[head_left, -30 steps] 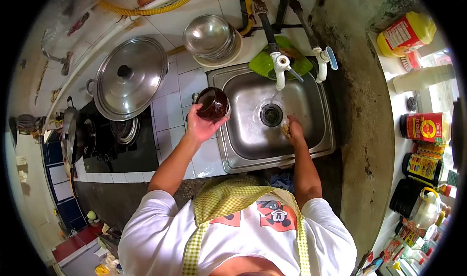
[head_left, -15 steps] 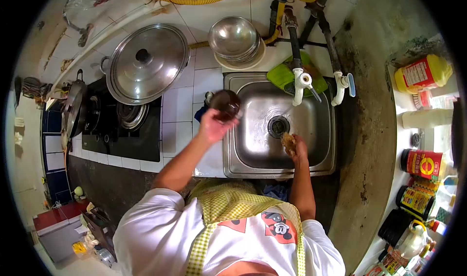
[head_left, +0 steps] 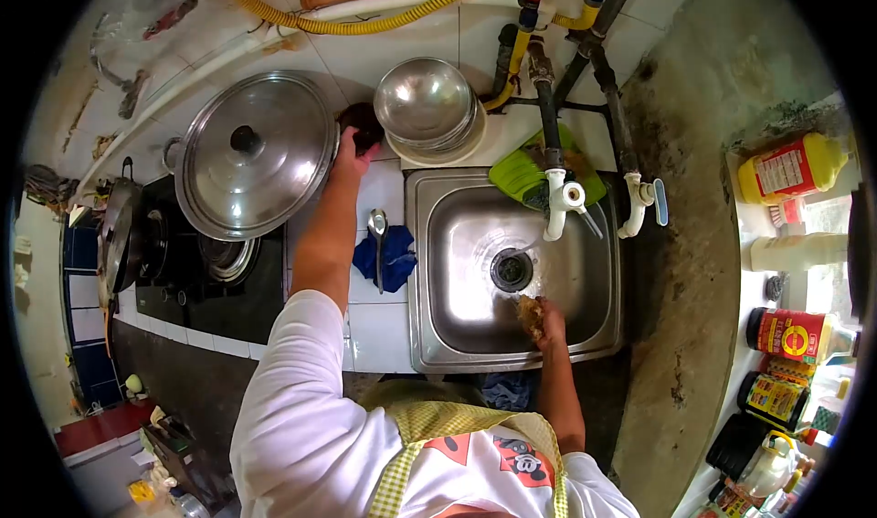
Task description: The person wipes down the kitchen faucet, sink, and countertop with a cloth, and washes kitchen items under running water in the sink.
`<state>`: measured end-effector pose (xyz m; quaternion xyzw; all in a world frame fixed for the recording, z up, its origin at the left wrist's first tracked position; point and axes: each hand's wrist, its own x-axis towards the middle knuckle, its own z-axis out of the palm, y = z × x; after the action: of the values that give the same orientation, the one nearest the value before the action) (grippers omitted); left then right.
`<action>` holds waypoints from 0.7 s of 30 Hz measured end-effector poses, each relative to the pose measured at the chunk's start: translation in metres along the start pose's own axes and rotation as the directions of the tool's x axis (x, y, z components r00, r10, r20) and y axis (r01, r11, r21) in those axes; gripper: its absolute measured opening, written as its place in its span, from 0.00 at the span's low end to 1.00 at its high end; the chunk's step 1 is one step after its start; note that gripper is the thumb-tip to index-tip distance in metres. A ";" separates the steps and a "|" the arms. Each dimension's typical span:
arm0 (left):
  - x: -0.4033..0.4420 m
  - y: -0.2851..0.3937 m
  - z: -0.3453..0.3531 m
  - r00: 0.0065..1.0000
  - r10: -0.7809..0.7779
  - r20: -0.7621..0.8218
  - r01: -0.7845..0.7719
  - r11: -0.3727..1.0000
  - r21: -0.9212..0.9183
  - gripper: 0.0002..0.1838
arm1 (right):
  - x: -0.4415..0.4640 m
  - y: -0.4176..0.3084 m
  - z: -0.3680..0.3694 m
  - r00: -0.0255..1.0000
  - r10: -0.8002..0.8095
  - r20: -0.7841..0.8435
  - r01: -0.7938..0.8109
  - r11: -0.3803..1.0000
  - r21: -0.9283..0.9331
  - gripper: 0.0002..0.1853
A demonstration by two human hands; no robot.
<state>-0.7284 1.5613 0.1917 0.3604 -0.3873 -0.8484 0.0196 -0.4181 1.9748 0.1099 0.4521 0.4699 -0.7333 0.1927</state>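
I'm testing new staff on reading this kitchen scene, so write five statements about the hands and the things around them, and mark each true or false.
1. The right hand holds a tan scrubber over the sink. True.
2. The left hand is on the spoon. False: it is on the dark bowl.
3. The lid has its knob facing up. True.
4. The spoon lies in the sink. False: it lies on the blue cloth, beside the sink.
5. The metal bowls are stacked on a pale dish. True.
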 end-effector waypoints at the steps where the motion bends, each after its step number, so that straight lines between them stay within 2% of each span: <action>1: 0.009 0.000 -0.001 0.999 -0.014 0.045 0.014 1.000 -0.003 0.24 | -0.006 -0.004 0.003 1.000 -0.009 0.004 0.009 1.000 -0.019 0.14; 3: 0.007 -0.002 -0.010 0.997 -0.038 0.069 0.038 0.999 0.003 0.25 | -0.011 0.000 0.006 1.000 0.006 0.003 -0.006 0.999 -0.042 0.15; 5: 0.004 -0.005 -0.006 0.999 0.026 -0.030 -0.025 0.999 0.034 0.30 | 0.000 0.001 0.007 0.999 -0.048 -0.022 0.049 0.998 0.025 0.16; 6: -0.017 -0.005 -0.013 0.999 0.017 -0.052 -0.015 0.999 0.047 0.30 | -0.006 0.007 0.006 0.999 -0.022 -0.026 0.023 0.999 0.023 0.16; 7: -0.032 -0.002 -0.011 0.993 0.052 -0.109 -0.014 0.946 0.325 0.31 | -0.002 0.000 0.010 0.999 -0.045 0.002 0.044 0.998 0.049 0.17; 8: -0.055 -0.004 -0.021 0.981 0.096 -0.167 0.019 0.813 0.582 0.31 | -0.002 -0.001 0.011 0.998 -0.052 0.025 0.050 0.996 0.074 0.18; 9: -0.064 -0.014 -0.067 0.976 0.130 0.176 -0.174 -0.024 0.984 0.29 | 0.013 0.004 0.006 0.999 -0.046 0.003 0.046 0.998 -0.051 0.19; 11: -0.108 -0.013 -0.058 0.990 0.001 0.141 -0.136 -0.271 0.953 0.29 | 0.022 -0.006 0.020 0.996 -0.082 0.040 0.085 0.991 -0.099 0.19; 12: -0.126 -0.041 -0.081 0.957 0.027 0.288 -0.241 -0.478 0.845 0.31 | 0.018 -0.001 0.019 0.992 -0.111 0.059 0.118 0.984 -0.137 0.18; 13: -0.143 -0.034 -0.066 0.980 -0.031 0.198 -0.191 -0.439 0.878 0.32 | 0.024 -0.006 0.029 0.992 -0.112 0.060 0.119 0.983 -0.137 0.18; 14: -0.147 -0.041 -0.068 0.991 0.019 0.131 -0.108 -0.452 0.885 0.30 | 0.026 -0.006 0.035 0.986 -0.132 0.099 0.147 0.975 -0.164 0.17; 16: -0.154 -0.043 -0.064 0.981 0.056 0.185 -0.160 -0.299 0.941 0.25 | 0.022 -0.013 0.048 0.978 -0.167 0.122 0.188 0.965 -0.181 0.15; 18: -0.126 -0.056 -0.093 0.969 0.150 0.195 -0.184 -0.086 0.979 0.21 | 0.001 -0.021 0.056 0.986 -0.146 0.078 0.151 0.986 -0.075 0.13; 19: -0.123 -0.057 -0.097 0.945 0.204 0.255 -0.222 -0.169 0.960 0.18 | 0.005 -0.017 0.059 0.986 -0.147 0.078 0.153 0.985 -0.075 0.13; 20: -0.129 -0.052 -0.100 0.842 0.297 0.451 -0.332 -0.374 0.866 0.15 | 0.010 -0.011 0.056 0.986 -0.133 0.101 0.139 0.988 -0.065 0.13; 21: -0.148 -0.046 -0.080 0.817 0.288 0.499 -0.400 -0.340 0.851 0.13 | 0.013 -0.009 0.052 0.985 -0.133 0.114 0.137 0.990 -0.031 0.12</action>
<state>-0.5575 1.5883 0.2140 0.0741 -0.9770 -0.1987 -0.0227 -0.4562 1.9361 0.1118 0.3737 0.5019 -0.7596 0.1773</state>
